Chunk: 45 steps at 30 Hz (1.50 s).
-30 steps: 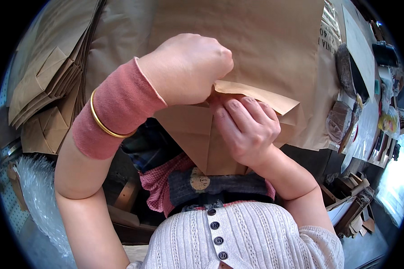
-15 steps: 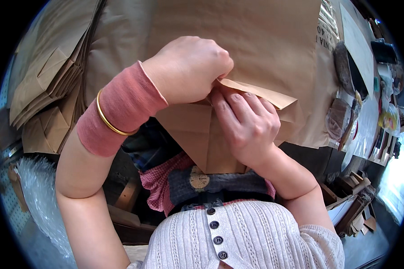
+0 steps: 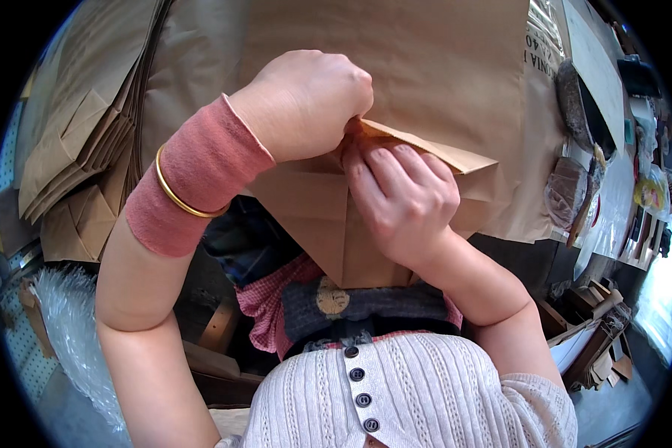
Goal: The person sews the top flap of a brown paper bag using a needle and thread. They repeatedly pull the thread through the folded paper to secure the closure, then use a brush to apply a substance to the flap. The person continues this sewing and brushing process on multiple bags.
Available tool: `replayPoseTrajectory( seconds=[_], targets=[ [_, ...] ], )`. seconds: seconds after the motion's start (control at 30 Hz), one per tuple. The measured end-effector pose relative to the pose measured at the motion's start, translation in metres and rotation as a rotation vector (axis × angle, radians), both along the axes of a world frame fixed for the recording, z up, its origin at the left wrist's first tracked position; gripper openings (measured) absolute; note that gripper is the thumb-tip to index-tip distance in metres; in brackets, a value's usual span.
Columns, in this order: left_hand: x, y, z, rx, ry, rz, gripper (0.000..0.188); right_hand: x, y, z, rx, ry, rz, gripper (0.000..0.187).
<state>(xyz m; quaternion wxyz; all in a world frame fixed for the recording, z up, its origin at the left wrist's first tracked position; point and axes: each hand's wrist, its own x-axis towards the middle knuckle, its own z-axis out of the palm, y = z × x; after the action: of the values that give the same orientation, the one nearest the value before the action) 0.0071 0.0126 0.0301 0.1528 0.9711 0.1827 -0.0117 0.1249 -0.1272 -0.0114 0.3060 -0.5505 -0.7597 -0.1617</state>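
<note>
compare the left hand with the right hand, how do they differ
The left hand is closed like a fist, while the right hand shows curled fingers. Behind the left hand come a pink cuff and gold bangle; behind the right hand, neither. Both are ungloved, at the raised paper flap.

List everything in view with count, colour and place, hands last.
Paper bag: one, brown, centre
Folded paper bags: several, brown, left
Plastic strands: one bundle, clear, lower left
Flat sheet: one, white, upper right
Other clutter: uncountable, mixed colours, right
Scrap pieces: several, mostly brown, lower right
Knit top: one, pale, lower centre
Wristband: one, pink, left wrist
Bangle: one, gold, on wristband
Left hand: one, bare, at the bag's flap
Right hand: one, bare, at the same flap
</note>
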Motion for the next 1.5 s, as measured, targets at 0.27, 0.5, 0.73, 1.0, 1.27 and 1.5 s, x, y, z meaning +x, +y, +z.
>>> replayPoseTrajectory(
  seconds=[0.27,0.5,0.73,1.0,1.27,1.5],
  targets=[
    [0.001,0.009,-0.003,-0.055,0.042,0.0,0.004,-0.007,-0.007,0.001,-0.079,-0.038,-0.01,0.01],
    [0.005,0.004,0.012,0.014,0.111,-0.038,0.004,-0.002,-0.002,0.003,-0.115,-0.058,-0.034,0.013],
    [0.011,0.004,0.015,0.108,0.195,-0.034,0.005,-0.007,-0.016,0.009,-0.293,-0.189,-0.029,0.035],
    [0.011,0.004,0.014,-0.046,0.125,-0.029,0.004,-0.008,-0.015,0.014,-0.372,-0.135,-0.054,0.038],
    [0.009,0.004,0.002,0.011,0.088,0.051,0.009,-0.015,-0.016,0.009,-0.391,-0.263,-0.011,0.03],
    [0.008,0.01,0.006,0.0,0.138,0.063,0.01,-0.012,-0.019,0.009,-0.435,-0.276,0.03,0.035]
  ],
)
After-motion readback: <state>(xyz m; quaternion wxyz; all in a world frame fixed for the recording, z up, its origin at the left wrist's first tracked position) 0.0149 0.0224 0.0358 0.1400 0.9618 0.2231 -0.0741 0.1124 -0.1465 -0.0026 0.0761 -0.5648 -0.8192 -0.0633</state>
